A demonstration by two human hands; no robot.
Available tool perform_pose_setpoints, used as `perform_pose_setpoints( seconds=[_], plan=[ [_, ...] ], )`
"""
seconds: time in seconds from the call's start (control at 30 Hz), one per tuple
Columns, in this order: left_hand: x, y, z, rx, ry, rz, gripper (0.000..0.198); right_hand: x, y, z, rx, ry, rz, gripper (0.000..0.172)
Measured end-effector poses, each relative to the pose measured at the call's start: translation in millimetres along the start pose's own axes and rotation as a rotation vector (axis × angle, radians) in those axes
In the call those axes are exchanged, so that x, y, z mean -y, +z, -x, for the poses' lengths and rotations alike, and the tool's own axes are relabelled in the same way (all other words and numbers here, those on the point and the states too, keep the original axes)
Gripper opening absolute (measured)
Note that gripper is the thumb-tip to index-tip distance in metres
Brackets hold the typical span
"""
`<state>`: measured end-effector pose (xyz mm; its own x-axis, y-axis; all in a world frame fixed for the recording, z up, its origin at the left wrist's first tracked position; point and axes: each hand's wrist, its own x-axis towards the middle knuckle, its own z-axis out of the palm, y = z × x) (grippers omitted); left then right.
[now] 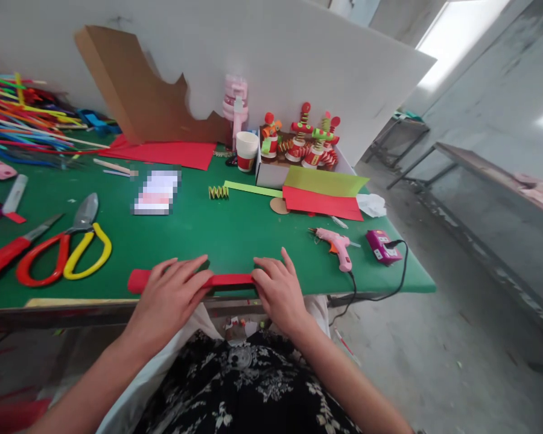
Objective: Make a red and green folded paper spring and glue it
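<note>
A long red paper strip (228, 280) lies along the near edge of the green table (235, 235). My left hand (174, 292) lies flat on the strip's left part, fingers stretched out and pressing down. My right hand (278, 286) presses flat on the strip's right end, fingers together and extended. Only the strip's left tip and its middle show between and beside the hands.
Red-handled and yellow-handled scissors (66, 247) lie at the left. A pink glue gun (337, 244) and a magenta plug box (381, 246) sit at the right. Behind are red and green paper sheets (323, 193), a paper cup (246, 150), finished craft figures (303, 141), pipe cleaners (22, 120) and cardboard (140, 96).
</note>
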<state>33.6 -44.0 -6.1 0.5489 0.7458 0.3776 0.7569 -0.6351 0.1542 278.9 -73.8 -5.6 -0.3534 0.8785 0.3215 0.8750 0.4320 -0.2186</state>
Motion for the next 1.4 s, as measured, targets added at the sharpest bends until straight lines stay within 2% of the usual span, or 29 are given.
perform_pose_setpoints(
  seconds=[0.1,0.2,0.4,0.57,0.63,0.7,0.73,0.83,0.93,1.0,1.1,1.17,1.27,1.4],
  plan=[
    [-3.5,-5.8,-2.0,0.041,-0.04,0.045,0.036,-1.0,3.0,-1.1,-0.046,-0.074,0.042,0.023],
    [-4.3,-10.0,-4.2,0.068,-0.104,0.056,0.041,-2.0,4.4,0.2,-0.056,-0.065,0.002,0.023],
    [-4.4,-8.8,-4.6,0.143,-0.041,0.14,0.032,-5.5,6.5,4.6,0.017,0.056,-0.097,0.024],
    [-11.9,-14.8,-9.2,0.194,-0.014,0.212,0.022,-5.0,0.7,5.9,-0.009,0.096,-0.136,0.024],
    [-15.3,-20.9,-13.4,0.155,0.019,0.182,0.024,-1.3,-7.2,5.5,-0.051,0.047,-0.14,0.032],
    [-18.5,-26.5,-17.5,0.072,0.076,0.084,0.023,4.1,-14.2,4.9,-0.094,-0.039,-0.091,0.047],
    [-20.0,-27.9,-19.1,0.032,0.114,0.025,0.023,6.9,-15.9,4.6,-0.116,-0.083,-0.051,0.05],
    [-23.2,-24.0,-19.6,-0.06,0.238,-0.109,0.027,13.0,-10.6,5.4,-0.196,-0.172,0.05,0.034],
    [-23.9,-10.1,-12.8,-0.115,0.325,-0.138,0.03,13.2,2.8,9.4,-0.227,-0.176,0.059,0.026],
    [-23.3,-0.8,-5.8,-0.119,0.341,-0.094,0.031,11.0,9.0,13.0,-0.194,-0.164,0.031,0.026],
    [-21.9,6.5,3.2,-0.09,0.273,-0.024,0.031,7.8,10.5,17.6,-0.145,-0.131,-0.004,0.025],
    [-20.9,6.8,6.3,-0.063,0.222,-0.016,0.031,6.7,8.9,19.7,-0.142,-0.108,-0.02,0.025],
    [-19.2,4.6,7.3,-0.047,0.223,-0.027,0.03,6.5,6.5,22.2,-0.129,-0.092,-0.033,0.026],
    [-17.0,1.4,4.2,-0.025,0.194,0.021,0.03,5.2,0.1,22.6,-0.035,0.003,-0.073,0.026]
  ],
)
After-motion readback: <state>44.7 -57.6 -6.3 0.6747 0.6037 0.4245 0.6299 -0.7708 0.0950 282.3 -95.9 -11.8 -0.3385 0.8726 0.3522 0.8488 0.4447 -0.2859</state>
